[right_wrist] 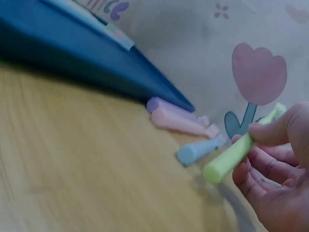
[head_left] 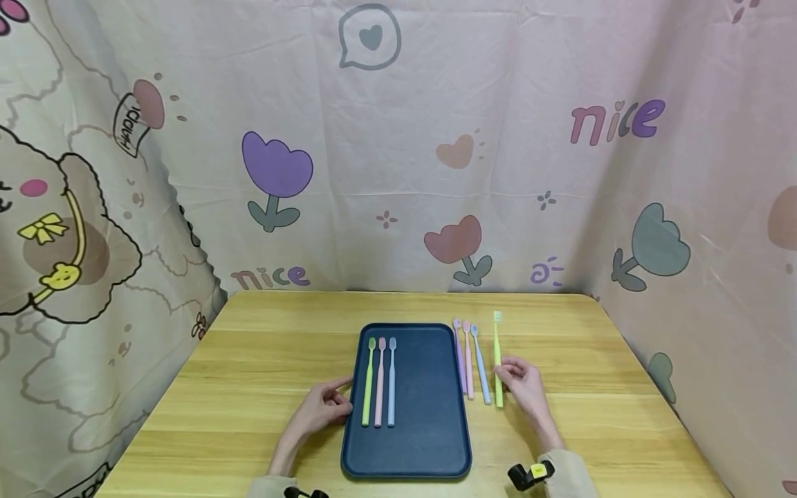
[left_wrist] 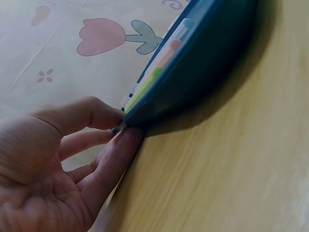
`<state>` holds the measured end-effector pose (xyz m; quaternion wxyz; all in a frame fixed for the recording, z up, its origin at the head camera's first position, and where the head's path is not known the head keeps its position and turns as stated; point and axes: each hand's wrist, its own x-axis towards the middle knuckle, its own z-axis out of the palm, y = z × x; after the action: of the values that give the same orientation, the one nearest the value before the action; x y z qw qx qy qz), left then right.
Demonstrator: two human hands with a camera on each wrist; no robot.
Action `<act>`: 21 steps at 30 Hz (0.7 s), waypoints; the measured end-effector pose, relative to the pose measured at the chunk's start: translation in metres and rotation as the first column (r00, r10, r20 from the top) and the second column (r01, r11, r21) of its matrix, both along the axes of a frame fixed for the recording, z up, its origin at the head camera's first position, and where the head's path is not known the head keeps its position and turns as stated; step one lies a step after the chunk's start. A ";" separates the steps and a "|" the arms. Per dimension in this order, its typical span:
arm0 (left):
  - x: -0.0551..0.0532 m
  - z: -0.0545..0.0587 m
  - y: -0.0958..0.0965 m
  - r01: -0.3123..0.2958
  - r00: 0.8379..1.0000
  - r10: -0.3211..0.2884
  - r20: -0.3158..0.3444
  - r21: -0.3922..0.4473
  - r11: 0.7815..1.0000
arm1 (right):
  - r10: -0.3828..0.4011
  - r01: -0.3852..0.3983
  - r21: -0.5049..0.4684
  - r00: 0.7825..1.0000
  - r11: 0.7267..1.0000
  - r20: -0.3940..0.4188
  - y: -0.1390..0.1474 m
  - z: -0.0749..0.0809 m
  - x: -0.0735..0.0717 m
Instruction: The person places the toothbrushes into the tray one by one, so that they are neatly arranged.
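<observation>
In the head view a dark blue tray (head_left: 429,401) lies on the table. A green toothbrush (head_left: 368,384), a pink toothbrush (head_left: 380,384) and a blue toothbrush (head_left: 391,384) lie side by side along its left part. My left hand (head_left: 320,408) pinches the tray's left rim, and its fingers meet at the edge in the left wrist view. Right of the tray, my right hand (head_left: 526,384) holds a yellow-green toothbrush (right_wrist: 229,159) between thumb and fingers, bristle end pointing away. Beside it lie a second blue toothbrush (head_left: 481,366), a second pink toothbrush (head_left: 469,363) and a purple toothbrush (head_left: 460,356).
The wooden table (head_left: 249,373) runs back to a printed cloth (head_left: 386,166) that hangs behind it and at both sides. The purple toothbrush lies right against the tray's right edge. Black wrist cameras (head_left: 530,475) sit on both sleeves.
</observation>
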<state>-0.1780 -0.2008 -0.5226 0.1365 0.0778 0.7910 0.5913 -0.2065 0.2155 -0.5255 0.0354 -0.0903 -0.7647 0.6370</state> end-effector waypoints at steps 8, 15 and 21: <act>0.000 0.000 0.000 0.003 1.000 -0.003 -0.007 0.000 1.000 | 0.033 -0.033 -0.008 0.998 0.999 -0.054 -0.014 0.018 0.009; 0.000 -0.001 0.000 0.003 1.000 -0.002 -0.001 0.005 1.000 | 0.096 -0.098 -0.037 0.994 0.994 -0.049 -0.036 0.027 0.012; 0.000 -0.001 0.000 0.006 1.000 -0.006 -0.008 0.008 1.000 | 0.198 -0.200 -0.103 0.980 0.974 -0.035 -0.056 0.030 0.013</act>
<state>-0.1783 -0.2008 -0.5234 0.1350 0.0830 0.7888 0.5939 -0.1932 0.1598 -0.4952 -0.0240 -0.0072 -0.7345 0.6781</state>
